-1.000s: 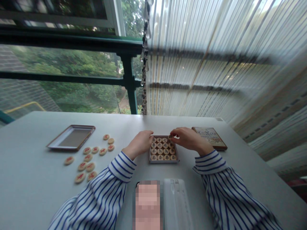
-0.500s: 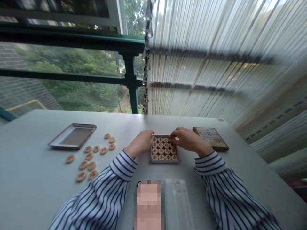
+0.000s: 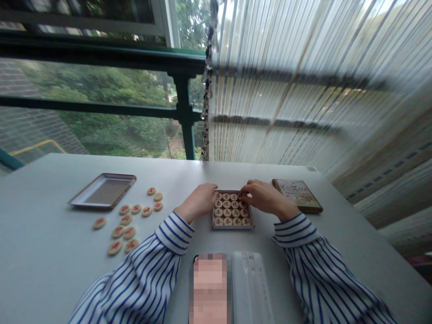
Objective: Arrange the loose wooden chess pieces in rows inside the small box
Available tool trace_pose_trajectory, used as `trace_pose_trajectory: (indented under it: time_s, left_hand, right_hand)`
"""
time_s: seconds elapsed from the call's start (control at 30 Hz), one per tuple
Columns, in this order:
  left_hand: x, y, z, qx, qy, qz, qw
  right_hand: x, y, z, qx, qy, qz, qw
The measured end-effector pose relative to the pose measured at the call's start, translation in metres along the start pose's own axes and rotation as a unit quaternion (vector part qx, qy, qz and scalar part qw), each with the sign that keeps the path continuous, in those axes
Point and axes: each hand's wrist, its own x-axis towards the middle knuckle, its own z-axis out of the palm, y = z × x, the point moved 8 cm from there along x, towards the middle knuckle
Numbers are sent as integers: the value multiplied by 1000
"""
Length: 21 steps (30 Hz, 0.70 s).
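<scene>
A shallow box (image 3: 233,227) sits in front of me on the white table, filled with rows of round xiangqi pieces (image 3: 227,212) marked in black. My left hand (image 3: 200,201) is closed at the box's far left corner, thumb and fingers gripping its edge. At the far right corner, the bent fingers of my right hand (image 3: 262,197) pinch a black-marked piece (image 3: 240,196), partly hiding it. Left of my left arm lie several loose xiangqi pieces (image 3: 129,232) with red characters; one piece (image 3: 158,196) shows a plain face.
An open shallow tray or lid (image 3: 111,207) lies at the far left of the table (image 3: 50,252). To the right is a flat printed box (image 3: 299,195). Near me are a phone (image 3: 209,288) with a blurred screen and a whitish translucent case (image 3: 251,288). A string curtain (image 3: 270,99) hangs behind.
Both hands stay at the box's far corners, with almost no movement. The whole view has shifted very slightly.
</scene>
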Motion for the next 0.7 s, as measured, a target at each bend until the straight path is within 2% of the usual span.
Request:
trace_pose_trajectory:
  time_s: [0.7]
  left_hand:
    - [-1, 1, 1, 4, -5, 12, 1000]
  right_hand:
    - [1, 2, 4, -21, -24, 19, 999]
